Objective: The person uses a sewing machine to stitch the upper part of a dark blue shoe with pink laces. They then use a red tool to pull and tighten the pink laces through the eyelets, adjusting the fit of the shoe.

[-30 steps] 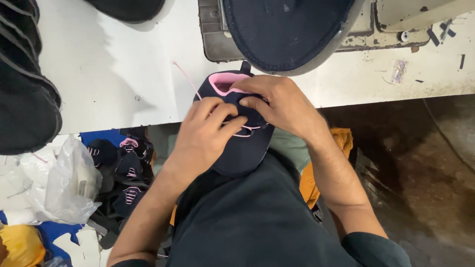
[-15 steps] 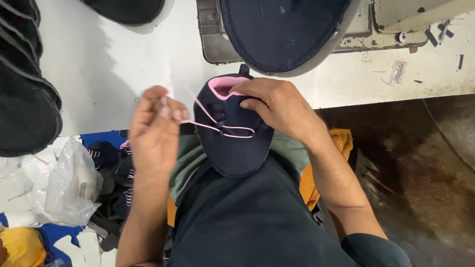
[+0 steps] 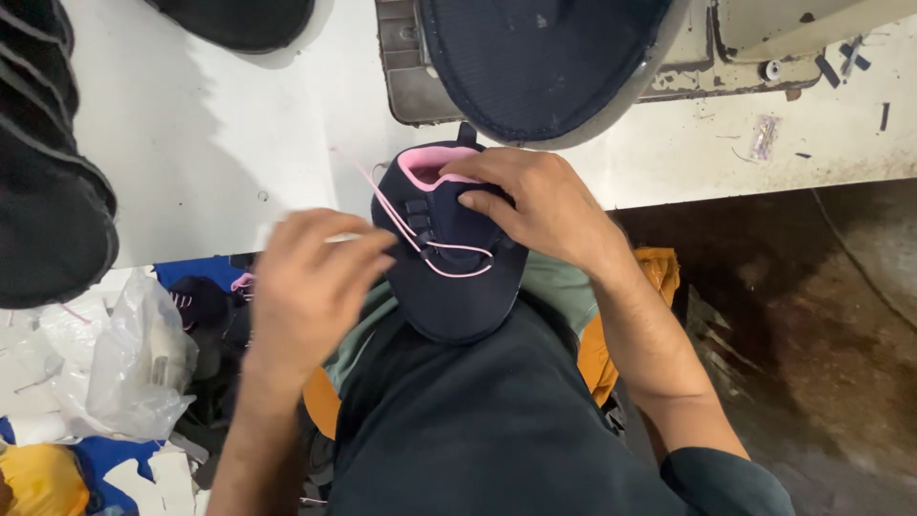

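1. Pink lace (image 3: 401, 215) runs through the lower eyelets of a navy shoe upper (image 3: 449, 258) with a pink collar, which rests on the seated person's lap, its heel end against the edge of the white worktable (image 3: 239, 162).
2. Judging by the crossings, the lacing looks partly done: two loops lie across the front, while the upper eyelets near the collar appear unthreaded and a loose end trails onto the table.
3. Right hand (image 3: 540, 205) lies curled over the collar side, fingers pressing the upper to steady it; left hand (image 3: 310, 282) is closed in a pinch beside the upper, apparently on the lace, though the grip itself is hidden.
4. Compared with half a second earlier, the left hand has dropped from a raised pull, level with the collar, back to the shoe's side, and the lace lies slacker; the right hand has hardly shifted.
5. Dark fabric pieces (image 3: 48, 191) and a machine's rounded pad (image 3: 544, 67) crowd the table.
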